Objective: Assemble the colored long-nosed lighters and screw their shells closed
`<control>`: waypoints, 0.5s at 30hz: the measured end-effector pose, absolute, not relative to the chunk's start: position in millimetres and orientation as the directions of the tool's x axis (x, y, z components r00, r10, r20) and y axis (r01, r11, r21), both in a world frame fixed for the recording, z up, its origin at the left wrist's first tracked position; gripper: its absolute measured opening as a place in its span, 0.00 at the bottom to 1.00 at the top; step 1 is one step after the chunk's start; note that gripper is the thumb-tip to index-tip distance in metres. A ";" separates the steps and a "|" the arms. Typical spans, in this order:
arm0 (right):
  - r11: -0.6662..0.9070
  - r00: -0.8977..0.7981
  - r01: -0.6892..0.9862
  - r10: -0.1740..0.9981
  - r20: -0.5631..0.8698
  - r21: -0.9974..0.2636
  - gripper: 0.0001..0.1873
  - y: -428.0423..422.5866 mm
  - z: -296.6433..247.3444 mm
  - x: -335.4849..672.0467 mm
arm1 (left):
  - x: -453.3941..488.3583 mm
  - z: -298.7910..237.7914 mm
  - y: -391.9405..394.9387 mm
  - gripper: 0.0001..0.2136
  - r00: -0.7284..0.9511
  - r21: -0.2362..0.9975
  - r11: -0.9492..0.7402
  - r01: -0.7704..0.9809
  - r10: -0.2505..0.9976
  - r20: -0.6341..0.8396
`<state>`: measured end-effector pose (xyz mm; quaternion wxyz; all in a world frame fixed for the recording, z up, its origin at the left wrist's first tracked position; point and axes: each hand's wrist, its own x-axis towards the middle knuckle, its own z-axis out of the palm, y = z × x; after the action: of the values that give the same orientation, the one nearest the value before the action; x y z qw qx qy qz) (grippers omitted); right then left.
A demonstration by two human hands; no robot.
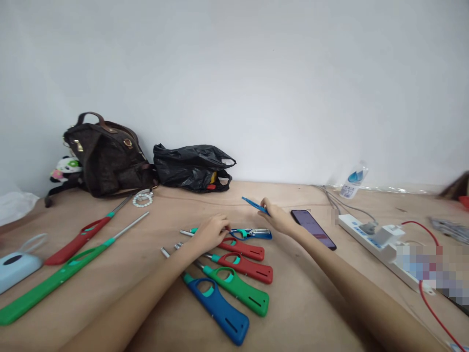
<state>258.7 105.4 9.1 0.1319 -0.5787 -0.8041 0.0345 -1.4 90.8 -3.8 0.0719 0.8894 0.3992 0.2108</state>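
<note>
My right hand (275, 216) holds a thin blue half of a lighter casing (249, 203) in its fingers, raised above the table. My left hand (211, 233) has its fingers closed on an opened blue stick lighter (262, 234), whose inner parts and metal-looking tank show. In front of it lie two red lighters (249, 250), a green lighter (249, 292) and a blue lighter (223, 310), side by side with their metal tubes pointing left. My left hand and forearm cover parts of some tubes.
At left lie a long red lighter (76, 243), a long green lighter (54, 281), a light blue device (20, 271) and a beaded bracelet (142, 199). A brown backpack (110, 159) and black plastic bag (186, 168) stand behind. A phone (313, 229) and power strip (361, 234) are at right.
</note>
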 end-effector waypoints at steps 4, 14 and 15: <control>0.397 -0.343 0.781 0.918 0.199 -0.482 0.11 75.7 1.4 255.6 | -3.1 -8.6 96.0 0.07 0.544 0.397 -0.625 0.672 0.781 0.309; 0.523 -0.459 0.741 0.852 0.251 -0.422 0.10 63.7 10.8 252.7 | -2.8 -14.9 98.1 0.09 0.467 0.545 -0.558 0.626 0.828 0.310; 0.536 -0.476 0.735 0.844 0.245 -0.415 0.10 63.3 9.9 252.5 | -2.5 -15.0 97.5 0.11 0.466 0.554 -0.556 0.619 0.828 0.312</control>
<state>252.5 63.3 9.9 0.2140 -0.4647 -0.8497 0.1274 -2.5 97.5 -15.0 0.1851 0.8358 0.4331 0.2823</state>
